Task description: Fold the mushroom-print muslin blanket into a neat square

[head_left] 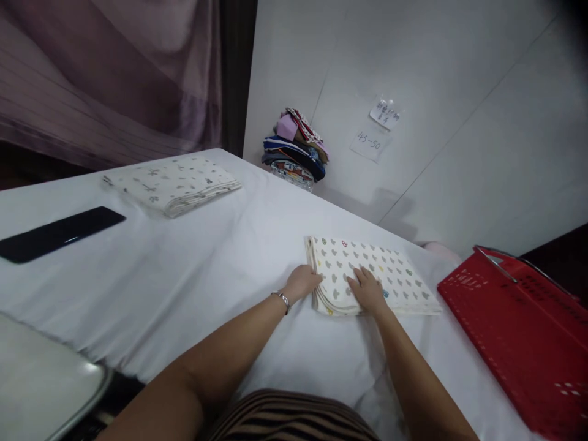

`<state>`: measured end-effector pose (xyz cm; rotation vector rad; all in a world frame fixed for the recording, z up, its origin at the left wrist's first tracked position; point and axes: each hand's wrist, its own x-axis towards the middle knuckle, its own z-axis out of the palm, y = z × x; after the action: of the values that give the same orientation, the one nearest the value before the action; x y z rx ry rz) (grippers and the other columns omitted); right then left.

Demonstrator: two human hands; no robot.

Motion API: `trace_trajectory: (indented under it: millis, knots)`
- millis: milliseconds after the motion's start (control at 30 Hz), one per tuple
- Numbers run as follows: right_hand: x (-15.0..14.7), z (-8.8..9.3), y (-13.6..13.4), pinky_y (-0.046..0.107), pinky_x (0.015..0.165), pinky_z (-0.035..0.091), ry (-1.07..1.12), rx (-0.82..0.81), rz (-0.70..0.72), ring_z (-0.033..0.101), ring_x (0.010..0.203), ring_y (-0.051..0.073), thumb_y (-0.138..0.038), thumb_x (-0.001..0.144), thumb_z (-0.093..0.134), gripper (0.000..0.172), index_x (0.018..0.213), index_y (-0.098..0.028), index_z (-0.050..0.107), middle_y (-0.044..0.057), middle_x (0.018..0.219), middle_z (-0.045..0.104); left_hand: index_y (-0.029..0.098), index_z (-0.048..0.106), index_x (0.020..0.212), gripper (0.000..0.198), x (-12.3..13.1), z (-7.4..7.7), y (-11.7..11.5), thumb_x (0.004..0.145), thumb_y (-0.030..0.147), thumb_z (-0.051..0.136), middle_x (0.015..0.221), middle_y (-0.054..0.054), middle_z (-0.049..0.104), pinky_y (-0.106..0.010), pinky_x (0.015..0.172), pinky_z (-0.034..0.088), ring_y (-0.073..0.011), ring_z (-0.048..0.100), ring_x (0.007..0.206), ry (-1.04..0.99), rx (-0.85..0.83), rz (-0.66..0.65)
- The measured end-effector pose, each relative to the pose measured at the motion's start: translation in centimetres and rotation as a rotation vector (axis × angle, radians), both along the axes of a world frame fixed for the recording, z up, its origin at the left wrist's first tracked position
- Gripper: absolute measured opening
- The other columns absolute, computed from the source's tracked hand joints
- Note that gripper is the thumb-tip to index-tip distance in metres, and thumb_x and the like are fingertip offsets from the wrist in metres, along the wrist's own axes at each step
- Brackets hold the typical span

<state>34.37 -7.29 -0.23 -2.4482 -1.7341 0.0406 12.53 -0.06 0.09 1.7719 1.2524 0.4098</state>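
1. A white sheet-covered worktop (206,257) fills the middle of the frame.
2. A folded cream cloth with small grey prints (172,184) lies on it, upper left.
3. A flat black rectangular slab (57,234) lies at the far left.
4. A pile of colourful folded fabrics (296,150) leans against the wall, top centre.
5. Two handwritten paper notes (376,125) hang just right of the pile.
6. A red perforated plastic basket (519,343) sits lower right.

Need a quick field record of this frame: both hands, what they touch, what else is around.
surface: table under a white sheet
left: left hand touches the left edge of the folded patterned cloth; hold unclear
right: right hand lies flat on the same cloth
right of cloth: red basket, apart from it
far left: second folded cloth; flat black object
back corner: stack of folded clothes
wall: paper notes
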Motion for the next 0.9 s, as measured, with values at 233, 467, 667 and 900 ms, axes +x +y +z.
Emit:
trace_trajectory:
  millis: [233,467,667,900]
  knots:
    - [-2.1,0.4,0.2,0.050,0.113,0.017,-0.017,-0.138,0.176,0.015,0.144,0.026,-0.047,0.095,0.033,0.058,0.147,-0.022,0.032,0.009,0.156,0.021,0.014,0.066,0.071,0.018,0.0,0.3,0.1,0.073,0.029,0.055,0.073,-0.006,0.068,-0.023,0.051,0.033,-0.0149,0.058,0.065,0.033,0.006,-0.019]
    - [-3.7,1.1,2.0,0.049,0.114,0.012,-0.025,-0.059,0.264,0.006,0.145,0.024,-0.050,0.095,0.033,0.060,0.147,-0.023,0.030,0.008,0.158,0.013,0.014,0.067,0.070,0.021,0.1,0.0,0.2,0.074,0.030,0.054,0.069,-0.005,0.066,-0.023,0.051,0.033,-0.0144,0.057,0.063,0.051,0.021,-0.036]
    - [-2.9,-0.1,3.1,0.051,0.113,0.015,-0.002,-0.138,0.166,0.015,0.144,0.026,-0.048,0.096,0.031,0.057,0.146,-0.022,0.033,0.009,0.156,0.020,0.014,0.070,0.074,0.021,0.1,-0.1,0.2,0.073,0.028,0.055,0.073,-0.006,0.068,-0.023,0.053,0.033,-0.0148,0.058,0.065,0.062,0.033,-0.030]
    - [-4.4,0.9,6.2,0.051,0.113,0.014,-0.021,-0.058,0.254,0.007,0.145,0.025,-0.050,0.096,0.030,0.060,0.148,-0.021,0.028,0.009,0.158,0.012,0.014,0.069,0.070,0.022,0.2,-0.6,0.2,0.075,0.031,0.055,0.067,-0.005,0.066,-0.024,0.051,0.031,-0.0138,0.056,0.061,0.057,0.050,-0.027]
